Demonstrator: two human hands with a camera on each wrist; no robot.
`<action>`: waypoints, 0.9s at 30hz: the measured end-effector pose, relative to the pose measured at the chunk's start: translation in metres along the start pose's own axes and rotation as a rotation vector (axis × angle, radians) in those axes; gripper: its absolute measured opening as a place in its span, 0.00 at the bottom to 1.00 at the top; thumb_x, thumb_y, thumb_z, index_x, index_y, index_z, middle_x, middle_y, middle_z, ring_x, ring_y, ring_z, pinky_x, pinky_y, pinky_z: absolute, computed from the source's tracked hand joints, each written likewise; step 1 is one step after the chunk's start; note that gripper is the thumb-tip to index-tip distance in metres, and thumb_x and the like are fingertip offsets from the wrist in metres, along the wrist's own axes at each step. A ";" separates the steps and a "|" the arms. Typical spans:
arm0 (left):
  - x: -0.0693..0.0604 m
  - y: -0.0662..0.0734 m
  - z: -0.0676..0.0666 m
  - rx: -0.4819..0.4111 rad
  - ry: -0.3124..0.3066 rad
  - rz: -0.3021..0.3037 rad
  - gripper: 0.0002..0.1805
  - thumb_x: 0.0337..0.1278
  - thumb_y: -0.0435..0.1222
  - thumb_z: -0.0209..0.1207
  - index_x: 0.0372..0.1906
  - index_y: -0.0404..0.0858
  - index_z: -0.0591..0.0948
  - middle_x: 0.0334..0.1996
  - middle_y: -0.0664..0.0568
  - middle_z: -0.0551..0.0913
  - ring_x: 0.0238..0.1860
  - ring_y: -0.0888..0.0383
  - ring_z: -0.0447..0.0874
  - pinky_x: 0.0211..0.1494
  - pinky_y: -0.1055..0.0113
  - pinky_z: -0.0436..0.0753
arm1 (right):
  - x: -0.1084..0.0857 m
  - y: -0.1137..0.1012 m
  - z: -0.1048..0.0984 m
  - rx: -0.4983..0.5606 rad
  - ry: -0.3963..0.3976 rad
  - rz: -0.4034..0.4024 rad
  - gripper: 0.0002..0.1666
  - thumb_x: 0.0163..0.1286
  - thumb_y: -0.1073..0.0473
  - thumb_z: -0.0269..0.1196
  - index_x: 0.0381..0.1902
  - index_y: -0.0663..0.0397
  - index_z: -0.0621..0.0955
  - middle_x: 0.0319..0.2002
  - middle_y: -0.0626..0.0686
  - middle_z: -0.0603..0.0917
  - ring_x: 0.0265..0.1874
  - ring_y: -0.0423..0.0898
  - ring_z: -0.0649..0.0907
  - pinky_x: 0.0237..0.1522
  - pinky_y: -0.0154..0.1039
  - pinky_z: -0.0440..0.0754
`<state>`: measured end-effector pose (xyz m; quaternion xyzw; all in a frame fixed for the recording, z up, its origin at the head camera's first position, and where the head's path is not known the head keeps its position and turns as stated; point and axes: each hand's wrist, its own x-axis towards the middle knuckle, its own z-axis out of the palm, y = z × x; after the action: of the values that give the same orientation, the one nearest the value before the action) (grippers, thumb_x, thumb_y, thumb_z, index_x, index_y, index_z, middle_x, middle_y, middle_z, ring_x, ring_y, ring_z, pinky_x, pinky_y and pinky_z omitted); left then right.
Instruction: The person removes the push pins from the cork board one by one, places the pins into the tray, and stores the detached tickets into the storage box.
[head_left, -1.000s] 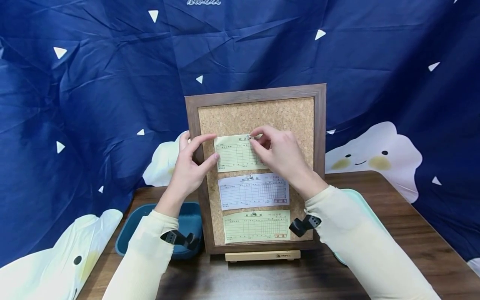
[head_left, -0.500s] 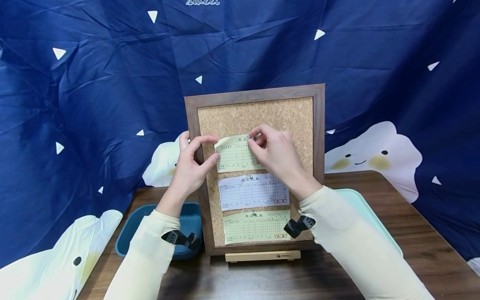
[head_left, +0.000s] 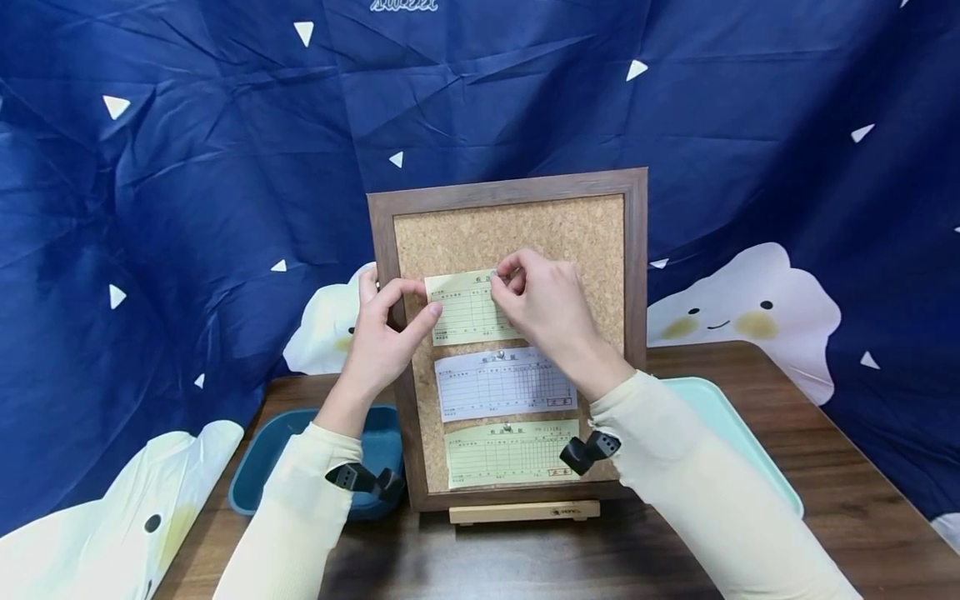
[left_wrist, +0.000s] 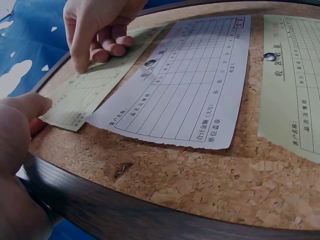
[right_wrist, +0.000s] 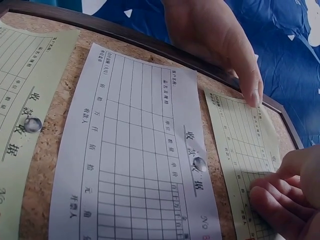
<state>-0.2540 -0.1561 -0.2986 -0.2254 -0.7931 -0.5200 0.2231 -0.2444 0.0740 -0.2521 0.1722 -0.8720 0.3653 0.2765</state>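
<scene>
A cork board (head_left: 510, 233) in a brown wooden frame stands upright, with three receipt slips on it. My left hand (head_left: 382, 329) grips the board's left edge, some fingers behind the frame. Its thumb and index finger touch the left side of the top slip, a pale green receipt (head_left: 465, 308). My right hand (head_left: 551, 300) pinches a small clear pushpin (head_left: 493, 275) at that slip's top edge and covers its right part. Below are a white receipt (head_left: 480, 392) and another green receipt (head_left: 510, 458), each pinned by a clear pushpin.
The board rests on a light wooden stand (head_left: 525, 512) on a dark wood table (head_left: 480, 567). A teal bin (head_left: 247, 475) stands at the left, behind my left forearm. A mint tray (head_left: 720, 400) lies at the right, partly under my right arm. A blue curtain hangs behind.
My right hand has shifted slightly left and now covers more of the pushpin. The top slip's upper left corner, bent half a second ago, lies flatter. My left hand stays at the frame.
</scene>
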 end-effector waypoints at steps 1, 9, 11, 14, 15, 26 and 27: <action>0.000 0.000 0.001 -0.004 0.005 0.002 0.11 0.71 0.39 0.68 0.50 0.38 0.84 0.71 0.43 0.57 0.73 0.46 0.55 0.70 0.46 0.66 | 0.000 0.000 0.000 -0.005 0.004 0.000 0.08 0.75 0.61 0.67 0.46 0.61 0.87 0.29 0.54 0.90 0.22 0.47 0.84 0.31 0.39 0.80; 0.002 0.001 0.007 -0.041 0.062 0.027 0.11 0.73 0.38 0.67 0.48 0.34 0.85 0.64 0.42 0.62 0.65 0.49 0.61 0.60 0.57 0.67 | 0.002 -0.002 0.000 -0.028 0.019 0.015 0.08 0.73 0.61 0.67 0.45 0.62 0.87 0.31 0.56 0.91 0.25 0.49 0.87 0.31 0.40 0.83; 0.002 0.002 0.008 -0.046 0.071 0.026 0.11 0.72 0.38 0.68 0.48 0.34 0.85 0.64 0.42 0.63 0.65 0.50 0.61 0.62 0.56 0.67 | 0.002 -0.002 0.001 -0.032 0.015 0.021 0.08 0.73 0.62 0.66 0.44 0.62 0.87 0.32 0.56 0.91 0.26 0.49 0.87 0.30 0.40 0.84; 0.002 0.002 0.009 -0.044 0.083 0.024 0.11 0.72 0.38 0.68 0.48 0.35 0.85 0.64 0.42 0.63 0.66 0.50 0.61 0.65 0.55 0.66 | 0.003 -0.002 0.001 -0.029 0.011 0.020 0.08 0.72 0.62 0.66 0.44 0.62 0.86 0.31 0.57 0.91 0.26 0.49 0.87 0.31 0.40 0.84; 0.002 0.002 0.009 -0.044 0.087 0.024 0.11 0.72 0.38 0.68 0.48 0.35 0.86 0.64 0.42 0.63 0.66 0.50 0.61 0.66 0.54 0.66 | 0.003 -0.002 0.001 -0.026 0.013 0.016 0.08 0.72 0.62 0.66 0.43 0.62 0.86 0.31 0.57 0.91 0.26 0.49 0.87 0.31 0.40 0.84; 0.000 0.002 0.012 -0.043 0.119 0.017 0.11 0.72 0.39 0.68 0.47 0.35 0.86 0.66 0.41 0.64 0.66 0.49 0.63 0.67 0.54 0.66 | 0.005 0.000 0.002 0.000 -0.004 0.002 0.07 0.69 0.64 0.66 0.41 0.62 0.85 0.30 0.57 0.90 0.25 0.49 0.86 0.32 0.41 0.85; 0.000 0.002 0.012 -0.043 0.120 0.017 0.11 0.72 0.39 0.68 0.47 0.34 0.86 0.66 0.41 0.64 0.66 0.49 0.63 0.66 0.54 0.66 | 0.006 0.000 0.002 -0.001 -0.006 0.004 0.06 0.69 0.64 0.66 0.41 0.62 0.85 0.30 0.57 0.90 0.25 0.49 0.86 0.32 0.41 0.85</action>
<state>-0.2542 -0.1448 -0.3017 -0.2053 -0.7649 -0.5477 0.2698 -0.2493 0.0721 -0.2496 0.1714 -0.8733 0.3651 0.2732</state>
